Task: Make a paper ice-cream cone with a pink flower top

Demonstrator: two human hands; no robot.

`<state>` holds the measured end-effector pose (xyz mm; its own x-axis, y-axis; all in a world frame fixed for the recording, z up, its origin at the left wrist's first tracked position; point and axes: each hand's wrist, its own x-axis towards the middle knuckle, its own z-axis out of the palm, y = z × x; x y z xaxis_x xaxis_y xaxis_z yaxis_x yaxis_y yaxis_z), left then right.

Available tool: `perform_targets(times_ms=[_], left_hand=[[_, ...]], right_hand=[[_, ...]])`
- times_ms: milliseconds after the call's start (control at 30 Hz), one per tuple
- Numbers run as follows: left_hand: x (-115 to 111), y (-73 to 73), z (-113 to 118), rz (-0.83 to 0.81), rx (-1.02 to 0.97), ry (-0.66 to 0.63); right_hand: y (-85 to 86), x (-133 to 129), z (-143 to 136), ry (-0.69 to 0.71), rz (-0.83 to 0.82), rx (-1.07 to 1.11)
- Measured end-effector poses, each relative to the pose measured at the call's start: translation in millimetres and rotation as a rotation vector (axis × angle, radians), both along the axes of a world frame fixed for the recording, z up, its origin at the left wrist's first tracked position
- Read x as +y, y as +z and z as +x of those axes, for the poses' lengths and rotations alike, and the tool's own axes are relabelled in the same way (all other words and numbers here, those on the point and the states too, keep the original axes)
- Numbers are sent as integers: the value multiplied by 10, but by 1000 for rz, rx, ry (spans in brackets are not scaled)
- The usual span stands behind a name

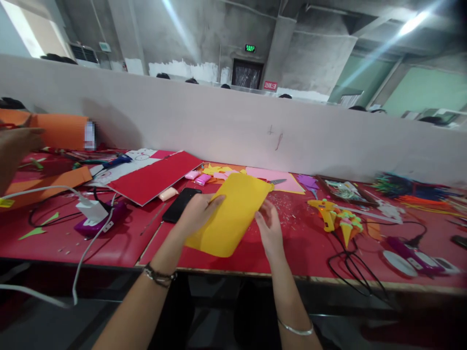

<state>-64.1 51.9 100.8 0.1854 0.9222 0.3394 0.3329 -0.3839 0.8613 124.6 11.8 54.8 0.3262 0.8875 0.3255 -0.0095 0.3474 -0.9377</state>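
A yellow sheet of craft paper (233, 214) is held up over the red table, tilted and slightly bent. My left hand (199, 211) grips its left edge, thumb on top and the other fingers hidden underneath. At the right edge, my right hand (270, 223) has its thumb and curled fingers around the paper. Just behind the sheet, a grey pointed blade (279, 181) lies on pink paper (264, 176). A black phone (180, 204) rests beside my left hand.
To the right are a yellow glue gun (324, 214), small cone-shaped crafts (348, 226) and a purple power strip (416, 255) with cables. A red board (156, 177) and another power strip (100, 218) lie left. Another person's hand (22, 141) is near orange sheets (60, 131). A white partition (219, 126) stands behind.
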Motion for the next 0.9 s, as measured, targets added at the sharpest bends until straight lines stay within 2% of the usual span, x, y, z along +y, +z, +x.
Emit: perform_targets(times_ms=[67,133,200,300,400,467,500,567,633,733,900], left_hand=[[17,179,-95,118,368,-43],[18,348,-123,156,608,-154],[2,479,-73,100,714,-287],[-10,538,74,-40,758,-476],[38,377,178,-159,819,-562],[73,173,204,-160,842,-583],[78,60,210,-123,880,-550],[46,-155,218,22,981,-385],[-28,-321,230,63,997,-293],[-131,-465,257,104,1038,-142],[-54,-578,240,77,1125,-101]], right_hand=[[175,-92,76,-163,120,-189],[324,-181,136,-193,197,-393],[391,-244,166,-99,186,-540],[306,-290,173,112,0,-552],[97,-311,188,222,-140,-436],[-42,-309,223,185,-172,-453],[-105,-298,250,131,-180,-502],[-219,-255,319,-6,-217,-667],[-321,-189,400,-106,-315,-886],[-436,-82,507,-160,-430,-1074],[-489,38,585,-158,-515,-1229]])
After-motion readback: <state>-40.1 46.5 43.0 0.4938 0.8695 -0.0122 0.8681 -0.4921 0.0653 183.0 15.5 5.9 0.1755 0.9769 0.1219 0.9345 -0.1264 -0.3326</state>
